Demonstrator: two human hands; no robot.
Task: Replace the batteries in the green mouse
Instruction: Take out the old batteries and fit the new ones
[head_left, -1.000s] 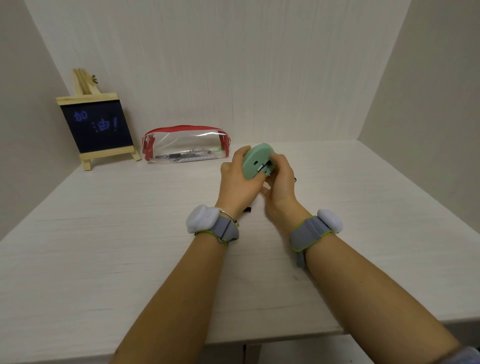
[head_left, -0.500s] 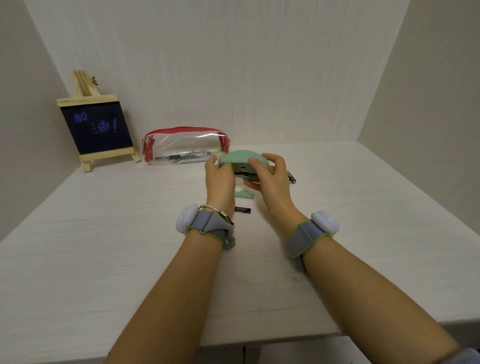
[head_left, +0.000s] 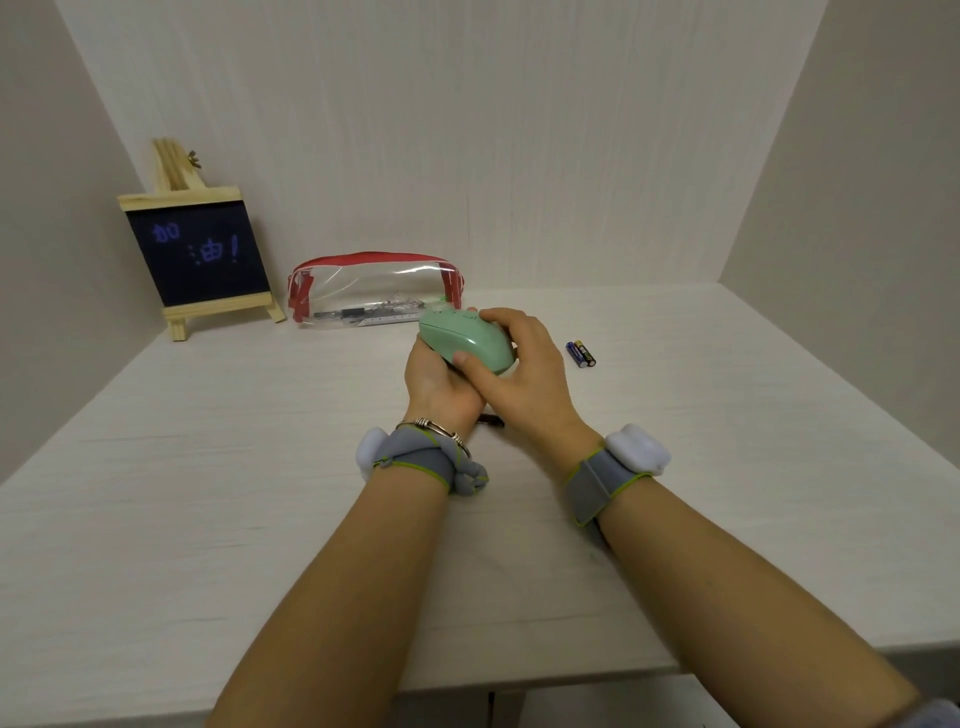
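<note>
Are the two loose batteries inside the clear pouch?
No, the batteries lie on the bare table, right of the pouch.

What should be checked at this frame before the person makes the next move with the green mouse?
1. Mouse held securely: ok. The left hand supports the green mouse from beneath and the right hand wraps over it.
2. Mouse clear of the table: ok, it is lifted.
3. Mouse orientation: top side with buttons faces up, so the underside is hidden.
4. Battery cover fitted: cannot tell.
5. Batteries inside the mouse: cannot tell.
6. Loose batteries located: ok. Two batteries lie side by side on the table to the right of the hands; whether they are old or new cannot be told.
</note>
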